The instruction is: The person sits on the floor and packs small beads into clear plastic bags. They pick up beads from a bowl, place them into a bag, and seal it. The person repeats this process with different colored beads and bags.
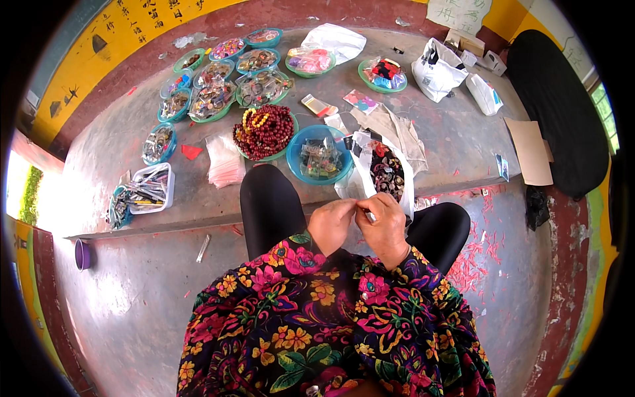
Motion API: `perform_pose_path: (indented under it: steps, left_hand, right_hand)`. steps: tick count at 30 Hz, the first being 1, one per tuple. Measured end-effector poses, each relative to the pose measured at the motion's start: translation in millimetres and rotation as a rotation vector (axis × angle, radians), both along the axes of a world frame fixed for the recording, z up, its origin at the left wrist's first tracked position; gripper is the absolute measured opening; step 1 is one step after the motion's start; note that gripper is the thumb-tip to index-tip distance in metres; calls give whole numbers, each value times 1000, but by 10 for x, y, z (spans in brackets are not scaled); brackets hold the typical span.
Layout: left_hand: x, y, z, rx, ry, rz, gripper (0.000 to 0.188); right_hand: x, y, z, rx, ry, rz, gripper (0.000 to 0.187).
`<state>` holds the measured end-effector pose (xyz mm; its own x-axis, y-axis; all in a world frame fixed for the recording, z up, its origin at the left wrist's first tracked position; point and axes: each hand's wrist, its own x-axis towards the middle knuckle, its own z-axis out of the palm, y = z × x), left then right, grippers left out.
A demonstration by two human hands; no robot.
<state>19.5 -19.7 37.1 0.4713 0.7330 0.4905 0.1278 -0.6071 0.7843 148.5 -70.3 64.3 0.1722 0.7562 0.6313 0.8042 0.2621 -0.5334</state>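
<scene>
My left hand (331, 225) and my right hand (385, 228) meet above my lap, fingertips pinched together. Both are closed; whatever small thing they hold is hidden by the fingers, with only a pale speck showing at the right hand. Just beyond them, an open white bag (360, 162) holds many small dark and reddish pieces (386, 169). Left of the bag stands a blue basin (296, 173) with small clear packets (322, 159) in it. A heap of dark red bead strings (271, 135), some yellow among them, lies in a green basin behind my left knee.
Several basins (211, 99) of packaged trinkets crowd the raised ledge at the far left. Clear plastic bags (225, 161) and a white tray of pens (170, 188) sit nearer. White sacks (439, 69) and cardboard (529, 152) are at right. Red scraps (473, 261) litter the floor.
</scene>
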Motion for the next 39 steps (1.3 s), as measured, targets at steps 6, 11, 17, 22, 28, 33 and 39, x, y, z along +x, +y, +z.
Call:
perform_pose_path:
  steps: [6,11,17,22,28,33,39]
  left_hand:
    - [7,3,18,-107,-6,8,20]
    - [-12,27,-54,-303,4,-35,19]
    - [-34,80,8,-773,-99,-135,16]
    - [-63,175,-68,-1245,-423,-284,17]
    - [-134,236,-147,-1306,-496,-324,16]
    - [-156,218,-136,-1295,-461,-325,15]
    - [-141,217,-104,-1283,-422,-318,15]
  right_hand:
    - [14,1,-46,-53,195,-12,11]
    - [148,2,-144,-275,596,71,7]
    - [363,-59,-91,-386,1117,89,6]
    - [910,-264,-38,-178,1170,26,6]
    - [1925,-853,-28,136,983,-334,6]
    - [2712,-1596,-441,100,673,-701,9]
    - [3183,-2427,-1060,-418,234,-1070,18]
